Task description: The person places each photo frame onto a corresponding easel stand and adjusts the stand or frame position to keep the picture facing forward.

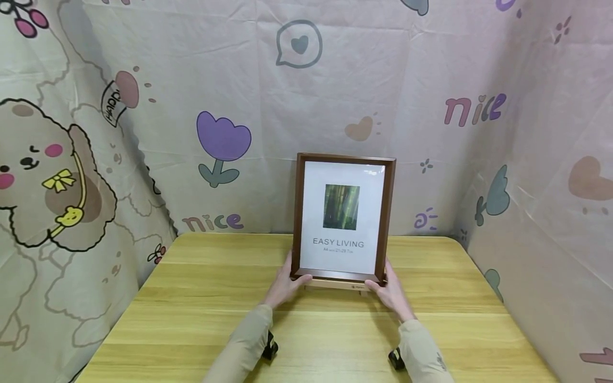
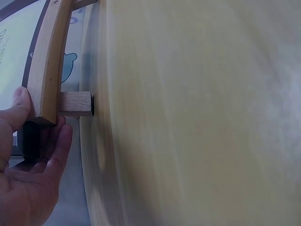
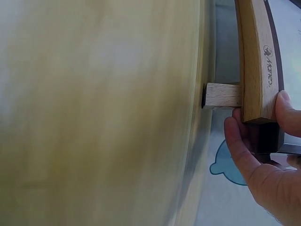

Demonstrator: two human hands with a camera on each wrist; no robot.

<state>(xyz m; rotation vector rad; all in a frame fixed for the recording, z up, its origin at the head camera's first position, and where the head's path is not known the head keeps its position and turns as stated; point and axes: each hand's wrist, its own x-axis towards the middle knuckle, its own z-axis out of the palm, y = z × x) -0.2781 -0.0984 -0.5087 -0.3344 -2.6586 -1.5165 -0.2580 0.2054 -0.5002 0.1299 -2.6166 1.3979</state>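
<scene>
A brown picture frame (image 1: 300, 218) stands upright in the head view, leaning slightly back. Behind its glazing is a white sheet with a green bamboo picture and "EASY LIVING" print. Its lower edge rests on the pale ledge of a wooden stand (image 1: 335, 284). My left hand (image 1: 282, 287) grips the lower left corner, thumb in front and fingers beneath and behind. At the lower right corner my right hand (image 1: 390, 290) grips in the same way. Both wrist views show a short stand leg, the left one (image 2: 75, 103) and the right one (image 3: 223, 95), each with a dark tip.
The wood-grain table (image 1: 215, 319) lies under the stand. A printed cloth backdrop (image 1: 258, 69) hangs behind the table and along both sides. Black wrist straps (image 1: 270, 348) sit on both beige sleeves.
</scene>
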